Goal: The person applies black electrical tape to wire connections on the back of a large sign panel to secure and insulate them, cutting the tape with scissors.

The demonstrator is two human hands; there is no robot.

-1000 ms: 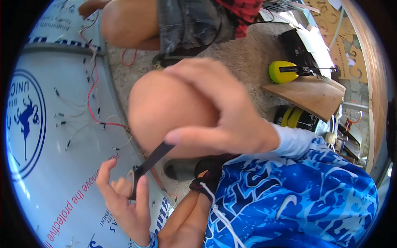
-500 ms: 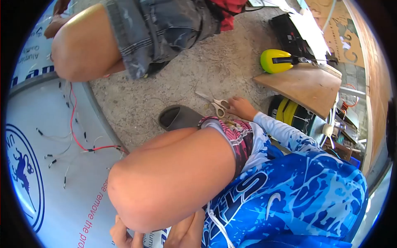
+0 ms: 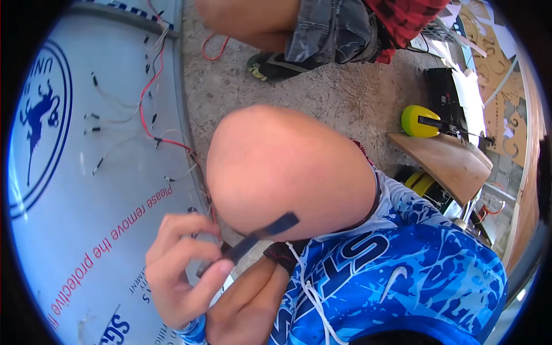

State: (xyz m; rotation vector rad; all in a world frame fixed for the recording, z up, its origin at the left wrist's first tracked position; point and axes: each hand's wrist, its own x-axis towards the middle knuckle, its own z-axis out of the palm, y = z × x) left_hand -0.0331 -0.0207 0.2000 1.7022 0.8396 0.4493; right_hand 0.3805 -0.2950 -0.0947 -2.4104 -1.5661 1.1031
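My left hand (image 3: 187, 261) is raised at the lower left, its thumb and fingers closed on a strip of black tape (image 3: 270, 229). The strip's free end points right, in front of my bent knee (image 3: 282, 172). Behind the hand lies a panel (image 3: 115, 195) covered with printed protective film. A red wire (image 3: 146, 92) runs along that panel near its edge, with thin pale leads (image 3: 118, 121) branching off to black-wrapped ends. My right hand is hidden; its blue-and-white sleeve (image 3: 411, 195) goes behind my knee.
Across from me is another person's knee (image 3: 247, 14), with grey shorts and a sandal (image 3: 273, 68) on the rough floor. To the right are a yellow-green rounded object (image 3: 420, 121), a wooden board (image 3: 448, 164) and a black case (image 3: 445, 95).
My view has shifted, and my left hand has come up from below my knee with the tape strip showing. My right hand and the scissors beside it have gone out of sight.
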